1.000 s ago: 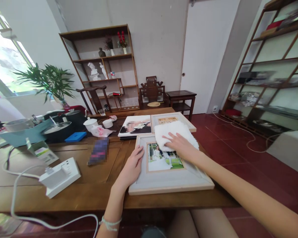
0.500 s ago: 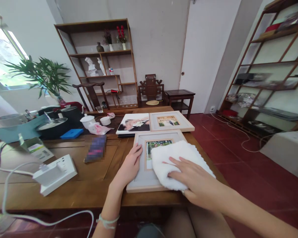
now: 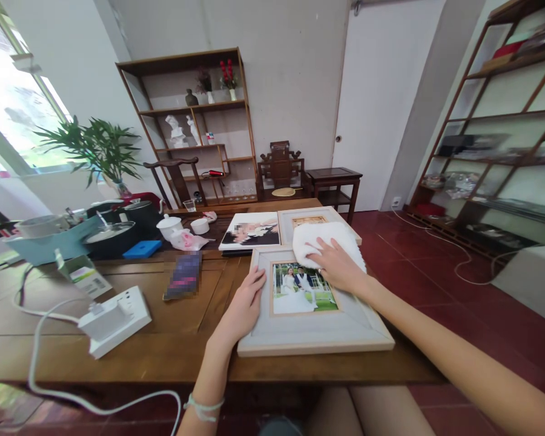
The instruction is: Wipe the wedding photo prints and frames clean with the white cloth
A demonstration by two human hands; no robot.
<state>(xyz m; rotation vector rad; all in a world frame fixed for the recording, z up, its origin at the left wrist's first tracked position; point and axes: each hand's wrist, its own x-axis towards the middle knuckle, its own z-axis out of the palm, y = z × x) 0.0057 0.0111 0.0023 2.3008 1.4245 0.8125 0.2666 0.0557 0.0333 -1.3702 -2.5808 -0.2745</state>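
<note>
A pale wooden picture frame lies flat at the table's near edge, its photo of two people outdoors uncovered. My left hand grips the frame's left side, fingers over the border. Under my right hand is a white fluffy cloth, held against the far right part of the frame with fingers bent into it. The cloth hides the frame's upper right corner and part of a second framed photo behind it. Beside that one lies a white-edged photo panel.
On the wooden table to the left are a white power strip with a looping cable, a small opened box, a blurred purple item, a blue box, a white teapot and a black pot.
My right hand has slid the cloth away from me, from the near right part of the frame to its far edge, uncovering the photo. My left hand keeps its place on the frame.
</note>
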